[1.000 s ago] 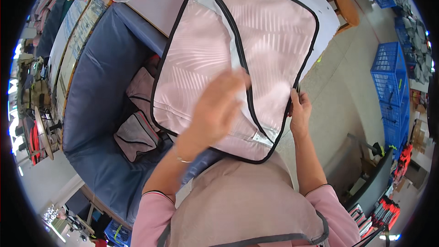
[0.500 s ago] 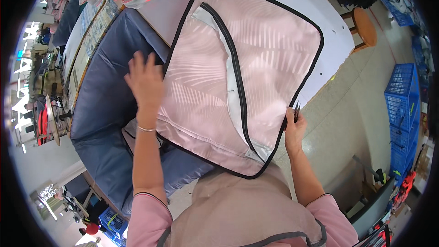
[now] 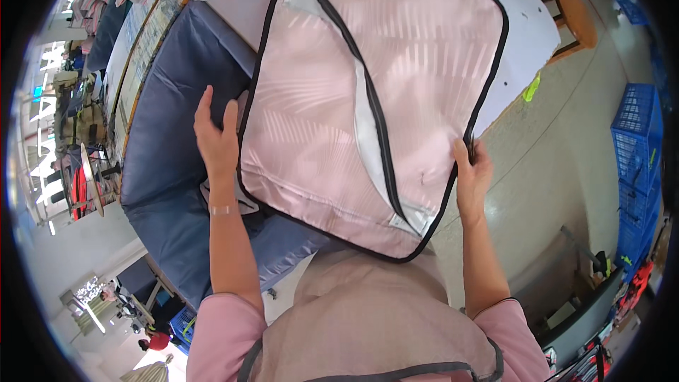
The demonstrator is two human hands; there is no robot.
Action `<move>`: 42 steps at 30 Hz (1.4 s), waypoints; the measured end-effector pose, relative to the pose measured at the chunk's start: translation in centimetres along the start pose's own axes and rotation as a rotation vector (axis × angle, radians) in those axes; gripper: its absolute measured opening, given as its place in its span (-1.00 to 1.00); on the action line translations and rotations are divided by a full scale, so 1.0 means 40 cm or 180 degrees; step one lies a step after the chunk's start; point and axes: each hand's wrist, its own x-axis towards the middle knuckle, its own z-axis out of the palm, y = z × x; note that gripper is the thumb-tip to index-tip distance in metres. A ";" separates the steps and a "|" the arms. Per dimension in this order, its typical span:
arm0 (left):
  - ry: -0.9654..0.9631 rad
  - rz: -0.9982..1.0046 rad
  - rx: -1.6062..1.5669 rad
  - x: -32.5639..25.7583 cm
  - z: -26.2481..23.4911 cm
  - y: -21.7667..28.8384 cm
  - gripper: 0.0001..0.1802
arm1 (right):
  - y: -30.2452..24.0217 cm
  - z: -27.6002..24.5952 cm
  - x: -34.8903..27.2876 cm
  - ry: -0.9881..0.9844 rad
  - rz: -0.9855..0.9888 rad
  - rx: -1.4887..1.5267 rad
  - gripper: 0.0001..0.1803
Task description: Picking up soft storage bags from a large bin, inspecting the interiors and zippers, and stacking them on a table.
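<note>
Large pink fabric bag (image 3: 353,99) with black piping and a curved black zipper (image 3: 368,92), partly unzipped, is lying flat across the white surface (image 3: 523,35), its near edge overhanging. Left hand (image 3: 216,138) is clasping the bag's left edge; right hand (image 3: 472,173) is pinching the right rim. Blue fabric bin (image 3: 177,99) is sitting just left; blue crates (image 3: 636,148) are standing on the grey floor (image 3: 559,163).
</note>
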 end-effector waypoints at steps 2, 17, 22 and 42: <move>-0.0287 -0.0420 -0.0117 -0.028 0.077 -0.147 -0.46 | -0.039 0.036 -0.010 -0.0015 -0.0152 0.0110 -0.70; -0.0127 -0.0537 -0.2632 -0.293 -0.055 -0.016 -0.48 | -0.333 -0.233 -0.413 0.0714 -0.1935 0.0577 -0.91; 0.0317 0.0491 -0.2993 -0.179 -0.008 0.098 -0.41 | -0.329 -0.328 -0.379 0.0666 -0.2317 0.0786 -0.87; -0.2823 0.1409 -0.2392 -0.895 -0.004 0.521 -0.43 | 0.315 -0.902 -1.030 0.3014 -0.0754 -0.0124 -0.62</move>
